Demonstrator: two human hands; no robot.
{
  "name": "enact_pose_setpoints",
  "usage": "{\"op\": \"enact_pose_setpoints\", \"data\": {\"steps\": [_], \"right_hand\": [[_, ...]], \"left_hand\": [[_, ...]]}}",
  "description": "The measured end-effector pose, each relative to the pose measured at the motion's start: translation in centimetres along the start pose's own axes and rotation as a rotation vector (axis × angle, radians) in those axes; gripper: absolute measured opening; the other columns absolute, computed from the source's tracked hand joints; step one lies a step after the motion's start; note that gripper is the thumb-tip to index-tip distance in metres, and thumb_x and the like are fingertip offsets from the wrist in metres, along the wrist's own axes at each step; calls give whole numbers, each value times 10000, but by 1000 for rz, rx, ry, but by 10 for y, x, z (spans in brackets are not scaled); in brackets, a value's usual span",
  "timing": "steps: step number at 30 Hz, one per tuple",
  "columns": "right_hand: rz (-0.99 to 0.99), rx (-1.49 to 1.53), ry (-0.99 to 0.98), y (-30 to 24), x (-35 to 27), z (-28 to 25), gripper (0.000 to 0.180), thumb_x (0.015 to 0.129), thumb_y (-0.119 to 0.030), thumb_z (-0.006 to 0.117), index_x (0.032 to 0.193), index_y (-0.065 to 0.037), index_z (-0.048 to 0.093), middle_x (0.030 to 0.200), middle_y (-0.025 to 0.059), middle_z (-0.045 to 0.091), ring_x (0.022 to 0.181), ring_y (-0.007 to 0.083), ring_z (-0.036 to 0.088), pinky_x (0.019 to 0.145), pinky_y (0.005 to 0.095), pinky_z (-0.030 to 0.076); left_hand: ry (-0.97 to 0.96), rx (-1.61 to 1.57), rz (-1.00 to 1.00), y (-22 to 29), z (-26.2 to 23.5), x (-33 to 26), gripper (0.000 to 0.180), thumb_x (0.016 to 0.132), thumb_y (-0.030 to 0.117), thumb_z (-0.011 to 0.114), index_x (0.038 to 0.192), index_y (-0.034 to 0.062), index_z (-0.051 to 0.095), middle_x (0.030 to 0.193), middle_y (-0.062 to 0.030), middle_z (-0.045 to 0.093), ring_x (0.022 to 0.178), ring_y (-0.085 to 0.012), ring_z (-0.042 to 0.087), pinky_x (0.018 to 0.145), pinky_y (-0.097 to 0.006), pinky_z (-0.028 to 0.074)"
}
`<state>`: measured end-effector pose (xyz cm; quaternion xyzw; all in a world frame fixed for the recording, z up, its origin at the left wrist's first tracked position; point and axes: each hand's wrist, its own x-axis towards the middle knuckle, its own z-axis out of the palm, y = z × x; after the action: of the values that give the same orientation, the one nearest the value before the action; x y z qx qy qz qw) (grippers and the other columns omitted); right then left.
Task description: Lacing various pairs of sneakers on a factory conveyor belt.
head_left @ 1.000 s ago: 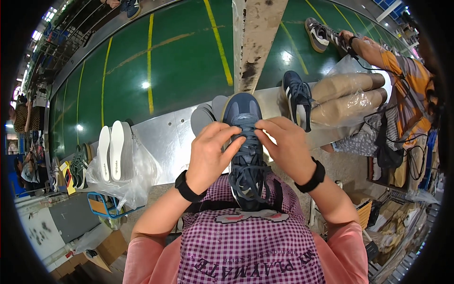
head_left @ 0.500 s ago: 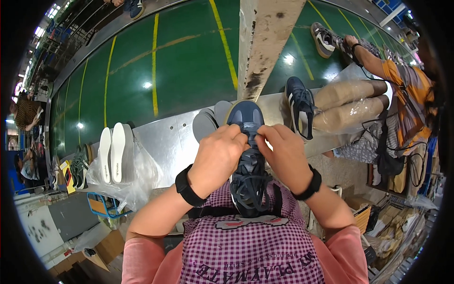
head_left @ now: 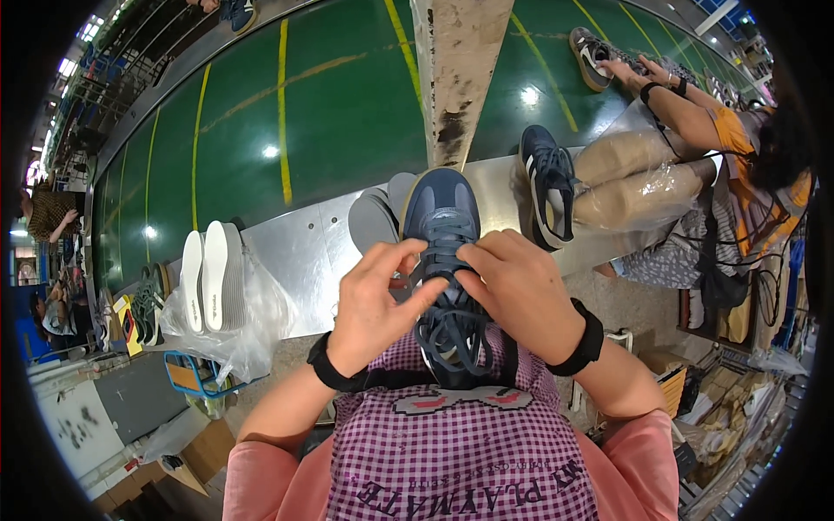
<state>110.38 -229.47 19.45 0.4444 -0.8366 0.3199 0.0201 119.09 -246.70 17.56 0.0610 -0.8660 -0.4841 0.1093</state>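
Observation:
A navy sneaker (head_left: 440, 198) stands upright in front of me, toe pointing away, its heel against my checked apron. Its dark shoelace (head_left: 453, 326) runs through the upper eyelets and lies in loose loops over the tongue and opening. My left hand (head_left: 369, 300) is at the left side of the lacing, thumb and forefinger spread apart with nothing visible between them. From the right, my right hand (head_left: 521, 291) has thumb and forefinger bent in on the shoelace at the eyelets; the exact pinch is partly hidden.
Grey insoles (head_left: 373, 221) lie left of the toe; white insoles (head_left: 224, 278) sit on plastic farther left. Another navy sneaker (head_left: 546, 187) and wrapped beige forms (head_left: 638, 187) are at right. A post (head_left: 456, 87) rises before the green conveyor (head_left: 339, 113). A co-worker (head_left: 738, 156) handles shoes.
My left hand has opened its fingers and drawn back left from the lacing. My right hand has shifted slightly down along the laces. The co-worker's second hand now shows at the shoes.

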Motion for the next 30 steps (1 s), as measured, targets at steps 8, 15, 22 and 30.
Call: {"op": "enact_pose_setpoints", "data": {"steps": [8,15,22,30], "right_hand": [[-28,-145,37,-1,0,12,149,679,-46,658,787,-34,557,724,73,483,715,244,556,582,329,483],[41,-94,180,2,-12,24,241,661,0,672,889,-26,600,736,82,513,704,251,566,571,347,476],[284,94,84,-11,-17,11,297,734,-93,717,983,-3,581,796,103,573,661,250,603,576,338,488],[486,286,-31,-14,-35,9,353,747,-221,761,962,-2,587,768,126,639,630,229,647,571,313,511]], "left_hand": [[36,50,-24,7,5,-2,403,662,88,782,995,43,559,811,-68,573,688,-191,600,606,-288,523],[-56,283,162,18,0,1,221,648,40,728,834,43,610,796,-65,573,718,-251,601,594,-335,503],[-133,478,199,26,-3,5,175,653,30,701,815,40,637,788,-56,581,712,-236,596,567,-331,488],[-76,515,375,17,-7,1,141,652,56,705,762,55,616,727,-30,543,656,-186,574,508,-295,459]]}}
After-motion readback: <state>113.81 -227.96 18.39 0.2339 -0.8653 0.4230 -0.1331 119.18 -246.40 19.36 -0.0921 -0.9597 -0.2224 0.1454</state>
